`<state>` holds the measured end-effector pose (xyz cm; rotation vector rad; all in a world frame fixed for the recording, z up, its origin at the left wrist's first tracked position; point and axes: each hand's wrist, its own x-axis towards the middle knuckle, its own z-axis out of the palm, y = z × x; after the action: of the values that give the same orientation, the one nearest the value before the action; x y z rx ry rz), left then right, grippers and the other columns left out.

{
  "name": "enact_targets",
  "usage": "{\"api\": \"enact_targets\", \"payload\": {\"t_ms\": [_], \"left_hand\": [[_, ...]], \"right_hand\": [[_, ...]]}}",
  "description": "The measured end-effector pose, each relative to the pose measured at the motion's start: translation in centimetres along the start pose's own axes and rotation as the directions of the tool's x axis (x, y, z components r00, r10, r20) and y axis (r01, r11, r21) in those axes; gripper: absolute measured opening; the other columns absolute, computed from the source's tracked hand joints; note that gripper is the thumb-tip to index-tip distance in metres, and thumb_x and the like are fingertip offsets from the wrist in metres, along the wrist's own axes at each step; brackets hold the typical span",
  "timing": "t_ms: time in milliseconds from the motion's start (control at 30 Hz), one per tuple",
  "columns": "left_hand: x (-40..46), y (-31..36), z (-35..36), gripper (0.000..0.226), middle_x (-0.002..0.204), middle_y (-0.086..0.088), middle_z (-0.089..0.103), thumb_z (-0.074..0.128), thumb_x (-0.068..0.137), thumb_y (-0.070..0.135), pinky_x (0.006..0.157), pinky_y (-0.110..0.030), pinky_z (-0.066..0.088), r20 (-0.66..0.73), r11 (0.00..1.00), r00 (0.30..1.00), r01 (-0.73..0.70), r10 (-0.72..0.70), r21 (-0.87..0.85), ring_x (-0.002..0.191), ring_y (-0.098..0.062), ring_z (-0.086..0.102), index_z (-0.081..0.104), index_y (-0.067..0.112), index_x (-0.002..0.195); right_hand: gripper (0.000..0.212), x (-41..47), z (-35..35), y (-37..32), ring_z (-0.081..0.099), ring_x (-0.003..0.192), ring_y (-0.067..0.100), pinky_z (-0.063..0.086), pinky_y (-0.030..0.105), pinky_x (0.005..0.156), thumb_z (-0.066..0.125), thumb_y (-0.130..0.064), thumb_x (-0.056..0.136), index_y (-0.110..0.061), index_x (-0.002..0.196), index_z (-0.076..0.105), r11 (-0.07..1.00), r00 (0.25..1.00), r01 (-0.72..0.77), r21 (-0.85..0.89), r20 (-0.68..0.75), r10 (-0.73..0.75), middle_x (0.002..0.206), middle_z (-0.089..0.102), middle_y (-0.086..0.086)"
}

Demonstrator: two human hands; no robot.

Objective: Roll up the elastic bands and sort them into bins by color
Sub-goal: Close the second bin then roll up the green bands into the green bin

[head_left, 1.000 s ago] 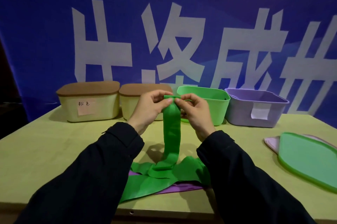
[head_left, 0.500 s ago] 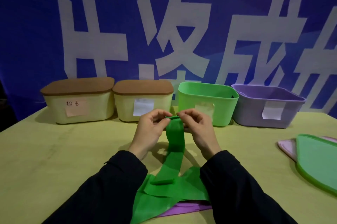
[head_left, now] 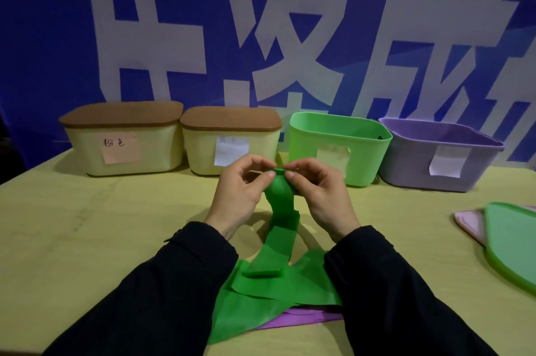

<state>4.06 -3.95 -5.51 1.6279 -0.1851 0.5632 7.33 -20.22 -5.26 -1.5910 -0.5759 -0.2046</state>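
We see a yellow-green table (head_left: 87, 225) before a blue banner (head_left: 58, 36) with large white characters. Our left hand (head_left: 237, 190) and right hand (head_left: 322, 193) pinch the top end of a green elastic band (head_left: 282, 228), which trails down to the near table edge over a purple band (head_left: 301, 319). Four bins line the far side.

A yellow-green counter (head_left: 87, 225) stands before a blue banner (head_left: 43, 36) with large white characters. At the right edge, a green lid (head_left: 513, 242) lies overlapping a pink lid (head_left: 470, 220)
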Motion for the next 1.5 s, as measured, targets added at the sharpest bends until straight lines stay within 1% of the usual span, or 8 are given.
{"api": "enact_targets", "payload": {"t_ms": [100, 267, 500, 700, 967, 1233, 1367, 1500], "left_hand": [[0.0, 0.2, 0.0, 0.016, 0.088, 0.002, 0.074, 0.067, 0.093, 0.0, 0.081, -0.026, 0.057, -0.006, 1.0, 1.0, -0.03, 0.03, 0.009, 0.086, -0.011, 0.069, 0.072, 0.015, 0.093], [-0.1, 0.3, 0.0, 0.018, 0.093, 0.001, 0.074, 0.07, 0.091, 0.002, 0.085, -0.03, 0.057, 0.032, 0.999, 0.999, -0.039, 0.039, 0.002, 0.092, -0.014, 0.07, 0.071, 0.018, 0.098], [-0.2, 0.1, 0.0, 0.014, 0.091, 0.0, 0.073, 0.071, 0.091, 0.004, 0.089, -0.042, 0.059, 0.029, 1.0, 0.999, -0.02, 0.019, 0.005, 0.089, -0.017, 0.069, 0.07, 0.018, 0.095], [-0.2, -0.1, 0.1, 0.013, 0.092, 0.001, 0.074, 0.072, 0.091, 0.006, 0.087, -0.04, 0.06, 0.032, 1.0, 0.999, -0.015, 0.015, -0.019, 0.091, -0.02, 0.071, 0.07, 0.018, 0.096], [-0.3, 0.2, 0.1, 0.013, 0.089, 0.001, 0.075, 0.072, 0.091, 0.002, 0.087, -0.034, 0.059, 0.012, 0.999, 1.0, -0.011, 0.012, -0.052, 0.089, -0.016, 0.071, 0.072, 0.014, 0.095], [-0.5, 1.6, 0.0, 0.011, 0.092, 0.005, 0.068, 0.072, 0.093, 0.022, 0.076, -0.024, 0.055, -0.067, 0.991, 0.992, -0.106, 0.111, 0.079, 0.084, -0.01, 0.064, 0.066, 0.016, 0.1], [-1.1, 2.8, 0.3, 0.034, 0.088, -0.003, 0.074, 0.067, 0.087, 0.039, 0.077, -0.03, 0.056, 0.076, 0.966, 0.995, 0.087, -0.071, -0.242, 0.084, -0.017, 0.069, 0.072, 0.007, 0.098], [-1.0, 3.3, 0.0, 0.027, 0.105, -0.012, 0.073, 0.07, 0.084, 0.021, 0.085, -0.031, 0.059, 0.153, 0.821, 0.974, 0.222, -0.165, -0.526, 0.099, -0.023, 0.07, 0.07, 0.005, 0.105]], "right_hand": [[0.003, 0.0, 0.1, 0.0, 0.069, 0.085, 0.039, 0.059, 0.049, 0.078, 0.069, -0.015, 0.095, -0.016, 0.098, 0.071, 0.999, 1.0, -0.012, -0.031, 0.021, 0.012, 0.09, 0.073, 0.021], [0.003, 0.2, 0.0, 0.0, 0.063, 0.071, 0.024, 0.055, 0.041, 0.07, 0.071, -0.01, 0.093, -0.011, 0.096, 0.07, 0.999, 1.0, 0.0, -0.041, -0.004, 0.0, 0.083, 0.068, 0.028], [0.008, 0.0, 0.0, 0.0, 0.062, 0.075, 0.026, 0.056, 0.055, 0.074, 0.071, -0.012, 0.092, -0.012, 0.099, 0.071, 0.999, 1.0, 0.022, -0.031, -0.009, -0.023, 0.086, 0.064, 0.034], [0.012, -0.2, -0.2, -0.3, 0.072, 0.079, 0.009, 0.055, 0.02, 0.069, 0.069, -0.006, 0.093, -0.001, 0.104, 0.074, 0.999, 1.0, -0.016, 0.031, -0.02, 0.017, 0.092, 0.077, 0.01], [0.013, -0.1, -0.2, 0.0, 0.073, 0.087, 0.03, 0.061, 0.04, 0.078, 0.073, -0.016, 0.092, -0.015, 0.105, 0.074, 1.0, 1.0, 0.008, -0.016, 0.006, -0.008, 0.09, 0.074, 0.018], [0.016, -0.2, -0.4, -1.5, 0.073, 0.089, 0.01, 0.059, 0.026, 0.08, 0.072, -0.012, 0.091, -0.011, 0.106, 0.077, 0.967, 0.972, 0.199, -0.161, -0.095, -0.216, 0.095, 0.077, -0.001], [0.019, -0.8, 0.3, -2.0, 0.068, 0.092, 0.004, 0.058, 0.022, 0.083, 0.073, -0.017, 0.087, -0.012, 0.105, 0.077, 0.788, 0.849, 0.454, -0.416, -0.065, -0.524, 0.101, 0.074, -0.003], [0.018, -1.1, 1.1, -2.1, 0.063, 0.095, 0.006, 0.056, 0.026, 0.084, 0.074, -0.027, 0.087, -0.013, 0.098, 0.077, 0.755, 0.858, 0.458, -0.469, 0.013, -0.513, 0.1, 0.068, -0.004]]}}
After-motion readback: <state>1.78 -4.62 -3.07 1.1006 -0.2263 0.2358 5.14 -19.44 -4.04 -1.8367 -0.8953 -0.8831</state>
